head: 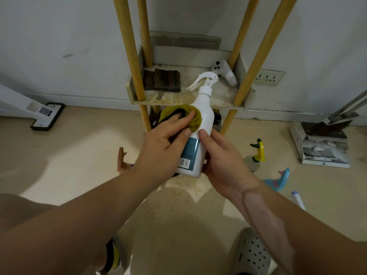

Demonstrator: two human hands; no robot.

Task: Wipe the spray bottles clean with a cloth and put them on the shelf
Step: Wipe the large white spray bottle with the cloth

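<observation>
A white spray bottle [204, 116] with a teal label and a white trigger head is held tilted in front of the shelf [226, 96]. My right hand [220, 155] grips its lower body from the right. My left hand [168, 139] holds an olive-green cloth [195, 120] and presses it against the bottle's left side. On the floor to the right stand a bottle with a yellow-green trigger [258, 150], a blue trigger bottle [280, 179] and a white bottle [297, 199] that my right forearm partly hides.
The shelf has yellow wooden posts [130, 46] and holds a folded dark cloth [162, 80] and a white controller [225, 73]. A wall socket [269, 77] sits to the right. A dustpan with papers [321, 143] lies far right, a white stand base [47, 116] far left.
</observation>
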